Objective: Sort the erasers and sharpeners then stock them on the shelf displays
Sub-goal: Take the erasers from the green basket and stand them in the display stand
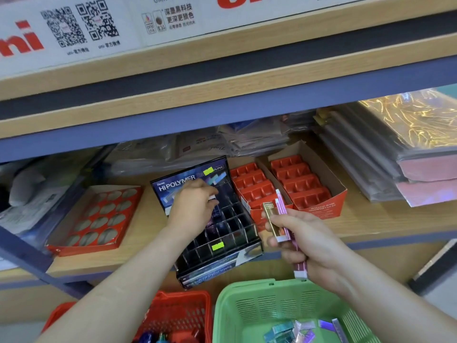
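Note:
A black Hi-Polymer display box (222, 246) with gridded slots stands on the wooden shelf (371, 221). My left hand (191, 209) hovers over its back rows and pinches a slim eraser whose white end (212, 197) shows. My right hand (304, 241) grips a bundle of slim erasers (278, 220), gold and pink-purple, upright beside the box. Below, a green basket (230, 308) holds several loose slim erasers (299, 329).
Two red divided display boxes (301, 184) sit right of the black one; a red tray with oval holes (99, 216) sits left. A red basket (183, 315) with items stands beside the green one. Stacked wrapped stationery (400, 149) fills the shelf's back and right.

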Tool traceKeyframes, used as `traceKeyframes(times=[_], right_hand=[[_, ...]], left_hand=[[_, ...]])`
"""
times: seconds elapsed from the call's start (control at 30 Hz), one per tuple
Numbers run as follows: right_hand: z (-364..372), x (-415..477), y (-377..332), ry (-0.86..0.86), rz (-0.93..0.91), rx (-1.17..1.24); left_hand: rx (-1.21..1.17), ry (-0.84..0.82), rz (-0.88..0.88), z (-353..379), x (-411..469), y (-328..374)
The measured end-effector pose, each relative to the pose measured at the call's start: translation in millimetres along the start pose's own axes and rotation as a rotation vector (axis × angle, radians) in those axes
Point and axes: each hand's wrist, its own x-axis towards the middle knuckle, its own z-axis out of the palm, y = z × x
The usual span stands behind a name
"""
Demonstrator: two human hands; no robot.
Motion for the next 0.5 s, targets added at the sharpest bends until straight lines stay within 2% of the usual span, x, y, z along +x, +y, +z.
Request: traceKeyframes(times=[0.17,0.27,0.37,0.47,0.5], right_hand=[[1.2,0.6,2.5,-0.090,-0.012,0.008],[2.1,-1.1,2.3,-0.110,-0.018,-0.024],[3.6,-1.4,1.9,-0.122,-0.046,-0.087],[6.5,-3.5,1.9,-0.112,-0.101,-0.224],[7.9,-3.9,2.6,-0.108,-0.132,-0.281]], left_hand=[[0.130,-0.020,0.042,1.9,1.8,2.9],[0.091,0.035,0.003,-0.7,0.8,5.8],[-0.218,0.072,-0.098,-17.4,-8.6,25.2],[-0.773,-0.122,-0.237,-39.6,-27.5,55.4],[-0.880,-0.184,-0.249,-43.1,-33.9,63.8]])
